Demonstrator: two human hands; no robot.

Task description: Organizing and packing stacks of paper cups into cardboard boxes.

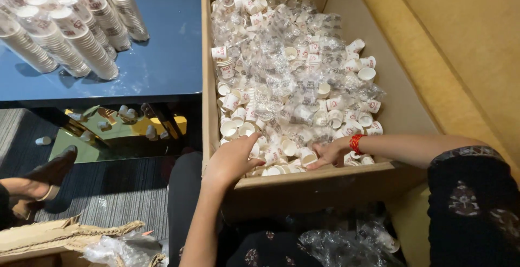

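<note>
Both your hands are down at the near edge of the cardboard box (303, 183), left hand (232, 161) with fingers curled among loose small paper cups (295, 150), right hand (330, 153) pinching one, because emptied plastic sleeves (281, 77) bury cups farther back.

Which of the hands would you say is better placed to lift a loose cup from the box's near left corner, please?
Probably the left hand: it rests on the paper cups in that corner of the cardboard box, while the right hand works further right.
</note>
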